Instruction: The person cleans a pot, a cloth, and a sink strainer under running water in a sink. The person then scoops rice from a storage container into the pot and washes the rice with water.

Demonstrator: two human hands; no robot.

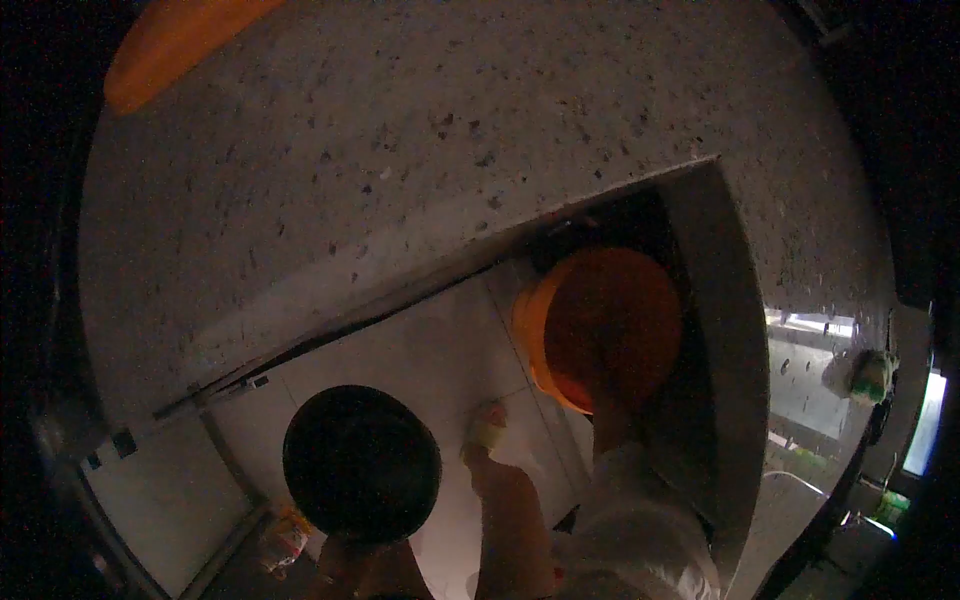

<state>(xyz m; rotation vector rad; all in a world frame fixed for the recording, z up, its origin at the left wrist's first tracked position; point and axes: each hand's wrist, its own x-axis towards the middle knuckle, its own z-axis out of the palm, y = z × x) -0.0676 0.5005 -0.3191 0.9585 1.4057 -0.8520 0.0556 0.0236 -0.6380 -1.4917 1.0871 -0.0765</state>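
The scene is dim. A dark round vessel (362, 463), perhaps a pan or bowl, is at lower centre-left above the tiled floor. My left hand (345, 562) is at its lower edge, the fingers apparently closed on the rim. To the right is an orange bucket (536, 335), its open mouth facing me, beside the counter's inner corner. My right hand (608, 400) reaches from a pale sleeve into the bucket's mouth. Shadow hides its fingers, so their hold cannot be made out. A small reddish patch shows near the bucket's lower rim.
A speckled stone counter (400, 150) spans the top and bends down the right side, where it looks wet. An orange object (170, 60) lies at upper left. A green and white item (872, 378) sits far right. Below are my foot (485, 430) and a colourful package (285, 540).
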